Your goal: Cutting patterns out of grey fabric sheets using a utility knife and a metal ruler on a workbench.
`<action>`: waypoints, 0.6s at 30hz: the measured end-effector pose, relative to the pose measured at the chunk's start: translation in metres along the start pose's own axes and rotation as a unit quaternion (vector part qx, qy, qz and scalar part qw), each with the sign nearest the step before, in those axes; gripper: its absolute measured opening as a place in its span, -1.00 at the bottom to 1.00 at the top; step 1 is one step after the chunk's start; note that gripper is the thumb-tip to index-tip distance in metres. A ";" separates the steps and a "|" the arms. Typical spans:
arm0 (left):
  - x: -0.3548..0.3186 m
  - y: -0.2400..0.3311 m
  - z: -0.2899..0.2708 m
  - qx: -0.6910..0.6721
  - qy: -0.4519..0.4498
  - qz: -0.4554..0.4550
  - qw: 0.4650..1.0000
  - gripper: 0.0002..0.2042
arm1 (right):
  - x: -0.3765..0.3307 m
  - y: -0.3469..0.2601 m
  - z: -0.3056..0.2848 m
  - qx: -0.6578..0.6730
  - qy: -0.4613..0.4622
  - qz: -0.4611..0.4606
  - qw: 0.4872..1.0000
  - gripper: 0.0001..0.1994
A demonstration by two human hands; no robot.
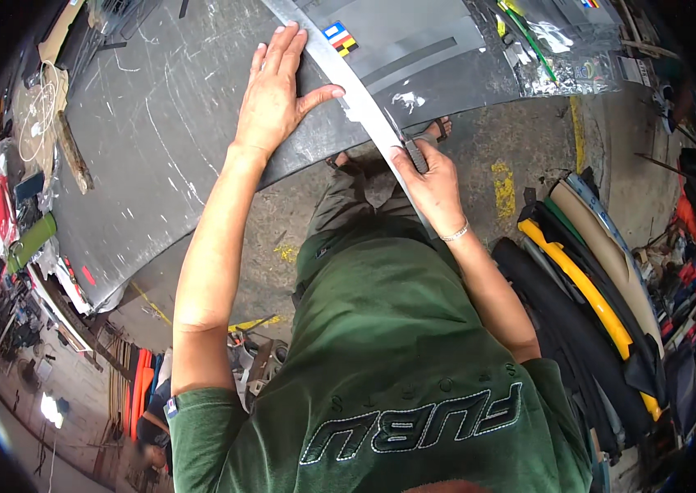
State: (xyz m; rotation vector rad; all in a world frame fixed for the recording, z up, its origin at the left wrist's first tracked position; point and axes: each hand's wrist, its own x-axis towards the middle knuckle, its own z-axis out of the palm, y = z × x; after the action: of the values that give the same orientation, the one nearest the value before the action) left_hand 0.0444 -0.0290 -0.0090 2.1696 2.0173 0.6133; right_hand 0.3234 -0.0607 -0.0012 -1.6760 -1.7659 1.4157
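Two bare hands worked on a scratched grey worktable (159, 123): the left hand (276, 90) lay flat with fingers spread, pressing beside a long metal straightedge (356, 94). At the table's near edge, the right hand (430, 177) was closed around a grey-handled knife (415, 152) touching that straightedge.

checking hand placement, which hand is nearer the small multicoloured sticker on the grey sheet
Left. The left hand lies flat beside the long metal straightedge, fingertips just left of the sticker. The right hand grips a knife farther down the straightedge, near the sheet's edge.
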 end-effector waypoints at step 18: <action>0.002 -0.008 0.012 -0.196 0.060 0.063 0.977 -0.02 | 0.005 -0.004 0.017 0.103 0.055 -0.030 0.993 -0.75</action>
State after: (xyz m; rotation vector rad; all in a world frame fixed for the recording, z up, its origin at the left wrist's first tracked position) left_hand 0.0410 -0.0241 -0.0223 2.0689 1.6385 1.0803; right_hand 0.3061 -0.0626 -0.0077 -1.5497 -1.5405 1.3995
